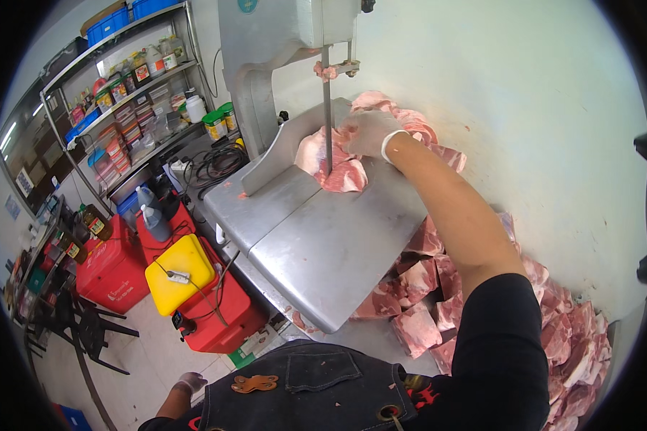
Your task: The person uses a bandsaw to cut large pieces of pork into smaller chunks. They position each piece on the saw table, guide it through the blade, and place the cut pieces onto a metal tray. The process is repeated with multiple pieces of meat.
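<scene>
A piece of raw meat (349,176) rests on the steel table (312,242) of a band saw (296,32), up against its upright blade (327,108). Part of the meat lies left of the blade, along the curved metal fence (280,145), and part lies to the right. My right hand (371,133), in a thin translucent glove, grips the meat just right of the blade; its fingertips are partly hidden. Low beside my apron hangs my left hand (194,381), also gloved and away from the saw. Its fingers are too small to read clearly.
More raw meat (418,121) lies behind my right hand by the wall. Several cut meat chunks (418,328) are piled right of and below the saw table. Red cooler boxes (221,312), a yellow lid (180,275) and coiled black cable (221,164) stand left, before steel shelves (140,86).
</scene>
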The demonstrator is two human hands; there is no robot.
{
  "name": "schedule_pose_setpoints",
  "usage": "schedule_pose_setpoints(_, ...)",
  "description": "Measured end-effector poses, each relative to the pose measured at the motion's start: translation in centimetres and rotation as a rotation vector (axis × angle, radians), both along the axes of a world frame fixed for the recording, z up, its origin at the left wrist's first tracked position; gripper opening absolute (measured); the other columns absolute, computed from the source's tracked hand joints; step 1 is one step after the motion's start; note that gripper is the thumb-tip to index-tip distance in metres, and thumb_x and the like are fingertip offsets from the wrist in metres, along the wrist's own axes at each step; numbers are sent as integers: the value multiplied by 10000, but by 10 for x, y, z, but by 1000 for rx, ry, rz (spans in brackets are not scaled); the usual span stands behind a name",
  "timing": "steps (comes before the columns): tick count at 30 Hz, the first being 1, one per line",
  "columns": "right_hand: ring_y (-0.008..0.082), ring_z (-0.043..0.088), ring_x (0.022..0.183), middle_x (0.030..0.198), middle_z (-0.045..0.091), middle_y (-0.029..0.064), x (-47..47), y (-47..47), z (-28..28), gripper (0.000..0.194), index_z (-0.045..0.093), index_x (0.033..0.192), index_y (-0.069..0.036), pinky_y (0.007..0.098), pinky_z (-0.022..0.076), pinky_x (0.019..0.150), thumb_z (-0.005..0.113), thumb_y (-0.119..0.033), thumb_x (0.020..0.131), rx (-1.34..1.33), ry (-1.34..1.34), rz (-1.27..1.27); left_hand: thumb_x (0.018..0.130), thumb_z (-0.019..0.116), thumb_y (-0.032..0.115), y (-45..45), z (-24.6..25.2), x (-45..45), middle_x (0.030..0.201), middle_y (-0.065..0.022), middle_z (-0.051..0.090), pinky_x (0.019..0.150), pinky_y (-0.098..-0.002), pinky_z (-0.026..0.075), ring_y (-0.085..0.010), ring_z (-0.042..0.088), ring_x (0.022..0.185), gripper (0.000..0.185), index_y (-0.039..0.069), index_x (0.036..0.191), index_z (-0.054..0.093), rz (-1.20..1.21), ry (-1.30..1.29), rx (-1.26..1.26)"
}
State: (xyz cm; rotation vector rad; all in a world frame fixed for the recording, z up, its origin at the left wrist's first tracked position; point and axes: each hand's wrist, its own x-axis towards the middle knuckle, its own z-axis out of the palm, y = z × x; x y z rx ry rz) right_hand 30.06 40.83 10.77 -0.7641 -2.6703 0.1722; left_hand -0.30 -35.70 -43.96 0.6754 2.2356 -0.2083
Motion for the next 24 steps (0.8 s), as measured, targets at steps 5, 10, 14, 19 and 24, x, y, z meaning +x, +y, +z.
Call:
schedule_pose_setpoints(5,260,710,1082,1094,773,73,-25,6,5,291,778,1031,-188,378,547,916,748,-301,764,89,-193,-116,925,735,471,18,32,24,1368,-136,691,1105,-369,479,-282,633,1297,596,62,1354,677,176,-55,-33)
schedule_pose_setpoints(10,298,662,1201,1142,759,53,-19,28,-1,285,784,1025,-185,432,530,970,758,-301,765,248,-212,-150,920,739,472,24,50,18,1334,-134,710,1084,-382,497,-294,656,1260,594,70,1353,681,164,-18,0)
schedule_pose_setpoints(14,349,601,1312,1271,707,65,-30,46,-4,398,770,1148,-198,506,479,1070,771,-291,762,98,-86,-204,918,744,464,39,63,18,1324,-133,716,1076,-380,501,-290,665,1246,590,73,1356,681,184,-36,12)
schedule_pose_setpoints(19,373,567,1358,1428,606,140,-24,64,-4,674,628,1406,-235,479,429,1146,802,-317,760,6,-92,-175,917,747,457,34,51,14,1344,-136,705,1089,-366,489,-275,655,1263,593,68,1358,676,267,-104,-30)
schedule_pose_setpoints(24,375,548,1365,1458,573,156,-11,74,3,763,555,1460,-224,462,435,1144,819,-336,753,-181,-171,-149,921,746,445,27,20,6,1361,-143,693,1096,-359,480,-274,648,1270,613,26,1360,661,201,-69,25)
